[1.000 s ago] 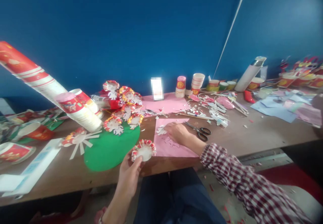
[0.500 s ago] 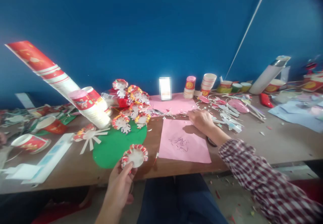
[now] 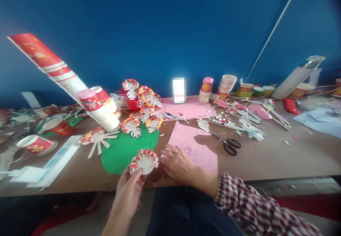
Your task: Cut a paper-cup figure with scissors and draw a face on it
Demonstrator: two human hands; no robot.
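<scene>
Between the thumb and fingers of my left hand [image 3: 130,188] is a paper-cup flower [image 3: 145,162], with a round white centre and a curled red, white and yellow rim. My right hand [image 3: 178,163] lies palm down on the left part of a pink paper sheet [image 3: 204,154], fingers spread over its edge; whatever is under the fingertips is hidden. Dark scribbles show on the sheet beside the hand. Beyond its far right corner rests a white paper cutout [image 3: 204,125], close to black-handled scissors [image 3: 230,145].
A green paper oval [image 3: 119,154] carries several finished-looking cup flowers [image 3: 154,122]. Leaning stacked paper cups [image 3: 90,104] rise at the left, near a cut cup with white strips [image 3: 97,138]. Paper scraps [image 3: 247,127] litter the right, and a white bottle [image 3: 295,81] leans by the wall.
My right hand set the white cutout down at the far right, then came back to the pink sheet's left edge. The sheet has turned slightly. My left hand keeps hold of the cup flower.
</scene>
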